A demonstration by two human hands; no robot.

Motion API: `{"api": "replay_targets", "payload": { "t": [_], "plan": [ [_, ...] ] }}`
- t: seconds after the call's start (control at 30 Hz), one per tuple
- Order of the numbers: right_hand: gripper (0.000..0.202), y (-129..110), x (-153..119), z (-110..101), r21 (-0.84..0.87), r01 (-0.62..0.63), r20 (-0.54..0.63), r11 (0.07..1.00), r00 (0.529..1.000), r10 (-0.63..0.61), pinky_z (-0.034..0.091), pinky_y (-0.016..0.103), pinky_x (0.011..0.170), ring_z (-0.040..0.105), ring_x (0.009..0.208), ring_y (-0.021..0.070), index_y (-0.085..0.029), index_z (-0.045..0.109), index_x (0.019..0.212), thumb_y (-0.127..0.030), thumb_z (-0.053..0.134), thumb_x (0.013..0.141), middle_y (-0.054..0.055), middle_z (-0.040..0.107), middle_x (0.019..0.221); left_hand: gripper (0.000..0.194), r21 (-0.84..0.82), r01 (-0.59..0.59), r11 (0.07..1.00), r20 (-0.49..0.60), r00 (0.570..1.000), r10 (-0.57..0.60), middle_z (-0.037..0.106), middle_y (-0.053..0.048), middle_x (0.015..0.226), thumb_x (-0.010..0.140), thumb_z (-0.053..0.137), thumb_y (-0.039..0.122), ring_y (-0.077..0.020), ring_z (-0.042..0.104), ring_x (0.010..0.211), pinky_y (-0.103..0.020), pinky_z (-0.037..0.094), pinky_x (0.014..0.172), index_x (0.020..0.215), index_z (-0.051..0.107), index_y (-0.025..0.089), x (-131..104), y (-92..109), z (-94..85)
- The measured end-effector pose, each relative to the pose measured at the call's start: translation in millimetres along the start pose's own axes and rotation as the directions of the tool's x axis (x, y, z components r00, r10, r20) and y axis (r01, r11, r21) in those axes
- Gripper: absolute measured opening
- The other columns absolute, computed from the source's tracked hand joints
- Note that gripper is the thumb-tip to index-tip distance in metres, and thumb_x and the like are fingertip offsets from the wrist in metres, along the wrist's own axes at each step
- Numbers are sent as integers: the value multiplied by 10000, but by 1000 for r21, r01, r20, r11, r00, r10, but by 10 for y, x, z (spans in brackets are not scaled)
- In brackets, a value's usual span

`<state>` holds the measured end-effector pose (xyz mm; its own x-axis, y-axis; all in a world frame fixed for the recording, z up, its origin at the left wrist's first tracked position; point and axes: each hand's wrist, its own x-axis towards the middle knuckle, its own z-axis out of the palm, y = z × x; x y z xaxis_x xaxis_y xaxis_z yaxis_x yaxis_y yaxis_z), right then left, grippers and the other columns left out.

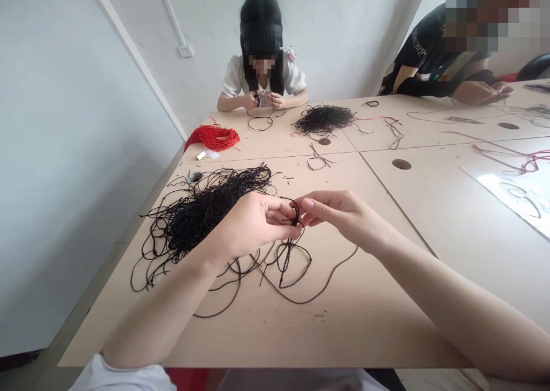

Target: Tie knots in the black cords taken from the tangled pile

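Observation:
My left hand (258,222) pinches a black braided cord (295,212) between thumb and fingers, above the light wooden table (365,316). Touching the same cord from the other side is my right hand (333,210), its thumb and fingertips pressed together. Loops of the cord (310,262) hang below my hands, and one long thin strand curves over the tabletop to the right. A large tangled pile of black cords (193,219) lies beside and partly behind my left hand.
A red cord bundle (217,137) and another black cord pile (324,119) lie farther back. Across the table, a person in white (262,64) handles cord and scissors. Another person (429,59) leans in at right. Red strands (530,161) lie near a white sheet (511,199).

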<state>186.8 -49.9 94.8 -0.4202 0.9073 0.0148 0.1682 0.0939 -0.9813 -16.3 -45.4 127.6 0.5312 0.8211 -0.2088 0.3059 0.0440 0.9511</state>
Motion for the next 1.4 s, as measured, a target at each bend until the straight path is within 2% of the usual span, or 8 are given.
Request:
{"api": "replay_targets", "payload": {
  "t": [0.17, 0.37, 0.5, 0.63, 0.83, 1.1, 1.3, 1.4],
  "plan": [
    [280, 59, 37, 44, 116, -4, -31, 993, 999, 7, 525, 308, 755, 668, 808, 163, -195, 685, 957, -409, 724, 780, 47, 722, 904, 322, 1, 19, 1000, 1, 1000, -19, 757, -76, 900, 655, 832, 280, -227, 718, 911, -388, 556, 917, 930, 718, 157, 18, -11, 7],
    [282, 52, 37, 50, 117, 35, -31, 993, 999, -32, 504, 292, 753, 625, 812, 139, -202, 708, 930, -442, 564, 893, 41, 699, 950, 294, -4, 57, 998, 23, 998, -57, 736, -73, 774, 670, 820, 325, -200, 708, 750, -349, 589, 761, 884, 734, 143, 30, -30, -9],
    [252, 64, 35, 58, 88, 44, -85, 995, 996, -36, 465, 286, 729, 596, 759, 135, -199, 696, 839, -446, 648, 840, 21, 688, 834, 262, 15, -32, 999, 36, 999, 32, 713, -63, 758, 763, 743, 372, -160, 672, 730, -301, 562, 730, 891, 744, 144, 59, -28, 4],
    [278, 88, 47, 83, 164, 95, -104, 982, 992, -78, 430, 289, 694, 578, 707, 135, -190, 686, 799, -456, 628, 858, 8, 650, 718, 262, -16, -80, 997, 17, 997, 80, 710, -70, 776, 816, 684, 388, -157, 664, 754, -286, 547, 729, 870, 746, 139, 76, -3, 28],
    [238, 123, 37, 158, 279, 168, -276, 945, 957, -88, 425, 284, 743, 548, 798, 138, -197, 662, 763, -427, 696, 810, 4, 599, 811, 240, -101, 10, 995, 44, 999, -6, 724, -70, 790, 832, 667, 379, -151, 690, 728, -249, 554, 675, 790, 699, 145, 54, 23, 40],
    [188, 94, -33, 274, 388, 185, -328, 903, 943, -52, 420, 293, 796, 543, 818, 138, -198, 623, 774, -368, 682, 827, 1, 612, 821, 230, -157, 65, 986, 90, 995, -51, 718, -53, 746, 833, 677, 349, -128, 686, 695, -197, 522, 603, 734, 674, 142, 71, 2, 58],
    [202, 144, 82, 102, 333, 202, -434, 921, 900, -41, 414, 279, 721, 473, 695, 118, -203, 619, 734, -379, 667, 822, -3, 579, 777, 217, -185, 153, 971, 192, 974, -117, 726, -57, 741, 798, 719, 342, -119, 690, 683, -165, 501, 582, 745, 695, 133, 90, -49, 118],
    [204, 148, 127, -17, 374, 230, -442, 898, 896, -46, 405, 267, 655, 443, 642, 103, -205, 606, 709, -365, 682, 810, -4, 591, 797, 236, -206, 177, 962, 176, 974, -141, 731, -60, 734, 804, 710, 359, -114, 686, 673, -160, 496, 573, 731, 702, 135, 93, -40, 122]
  ]
}}
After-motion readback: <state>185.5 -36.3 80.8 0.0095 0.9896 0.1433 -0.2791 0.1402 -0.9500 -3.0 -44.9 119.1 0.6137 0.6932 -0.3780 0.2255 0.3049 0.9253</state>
